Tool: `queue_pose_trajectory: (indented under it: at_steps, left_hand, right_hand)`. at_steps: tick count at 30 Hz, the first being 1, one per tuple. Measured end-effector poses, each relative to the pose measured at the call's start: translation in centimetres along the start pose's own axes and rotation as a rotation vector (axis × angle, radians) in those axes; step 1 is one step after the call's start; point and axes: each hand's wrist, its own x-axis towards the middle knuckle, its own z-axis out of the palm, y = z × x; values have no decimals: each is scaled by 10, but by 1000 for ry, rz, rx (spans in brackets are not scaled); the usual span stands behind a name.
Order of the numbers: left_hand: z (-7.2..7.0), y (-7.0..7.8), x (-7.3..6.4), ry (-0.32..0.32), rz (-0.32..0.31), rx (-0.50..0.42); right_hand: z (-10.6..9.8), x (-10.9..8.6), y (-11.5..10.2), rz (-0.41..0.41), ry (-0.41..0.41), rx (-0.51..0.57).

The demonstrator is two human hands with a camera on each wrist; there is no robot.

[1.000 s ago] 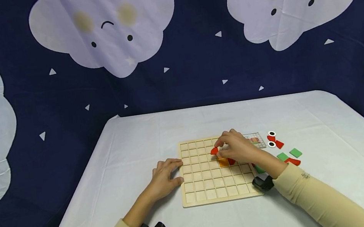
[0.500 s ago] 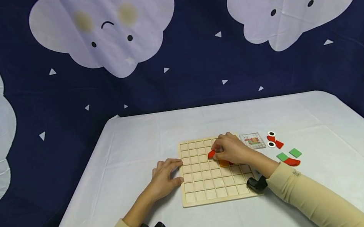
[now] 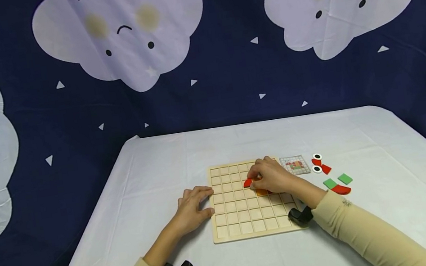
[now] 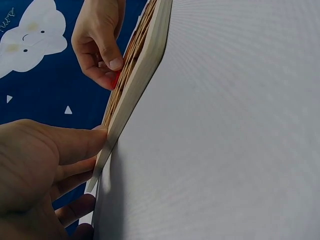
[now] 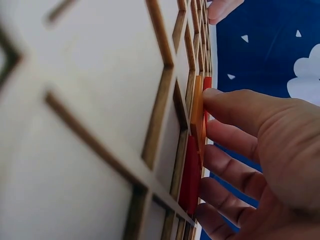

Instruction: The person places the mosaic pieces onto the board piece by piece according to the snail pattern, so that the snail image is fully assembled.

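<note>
A wooden grid board [image 3: 233, 217] lies on the white table. My left hand [image 3: 192, 209] rests at its left edge, fingers extended, with thumb and fingers touching the rim in the left wrist view. Over the upper middle cells, my right hand [image 3: 272, 177] pinches a red curved-edge tile [image 3: 248, 183] between thumb and fingers, low at the grid. Beside that tile an orange tile [image 3: 262, 192] sits in the board, partly covered by the hand. The right wrist view shows another red tile [image 5: 190, 175] next to the orange one, under the curled fingers.
Right of the board lies a picture card [image 3: 295, 165] with a printed grid. Farther right are round eye tiles [image 3: 317, 157], small red tiles [image 3: 326, 169], green square tiles [image 3: 345, 178] and a red curved tile [image 3: 341, 189]. A dark cloud-print curtain [image 3: 232, 98] hangs behind the table.
The right hand has moved slightly left and down with the red tile, bringing it lower over the grid. The picture card has come into fuller view. My left hand has stayed still.
</note>
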Motion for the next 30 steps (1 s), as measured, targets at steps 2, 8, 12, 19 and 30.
queue_pose_trajectory:
  at_steps: [2,8,12,19,30]
  left_hand:
    - [0,0,0,4,4,1]
    - [1,-1,1,4,2,2]
    - [1,-1,1,0,3,-1]
    - [2,-2,-1,31,70,14]
    - [0,0,1,-12,-22,-17]
  right_hand:
    - [0,0,1,0,-4,0]
    - [0,-1,1,2,-7,11]
    - [-2,-2,1,10,17,40]
    - [-16,-6,3,56,57,82]
    - [-44,-37,20,148,106,62]
